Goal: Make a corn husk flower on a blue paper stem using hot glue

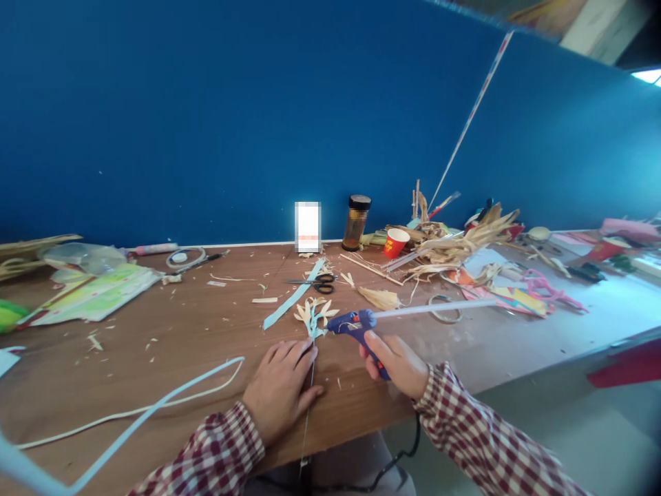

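Note:
My right hand [396, 363] grips a blue glue gun [358, 324] with a long clear glue stick sticking out behind it. The nozzle points left at a small flower of straw-coloured husk petals [315, 313] on the wooden table [170, 344]. A thin wire stem [310, 393] runs from the flower toward me. My left hand [281, 387] lies on the table with its fingers pressing that stem just below the flower. A light blue strip [293, 298] lies beside the petals.
Black scissors [319, 282], a red paper cup [395, 242], a dark jar [356, 222] and a heap of dried husks [459, 241] sit farther back. A white and blue cord [155, 403] loops at the left. Papers [93, 293] lie far left. A blue wall stands behind.

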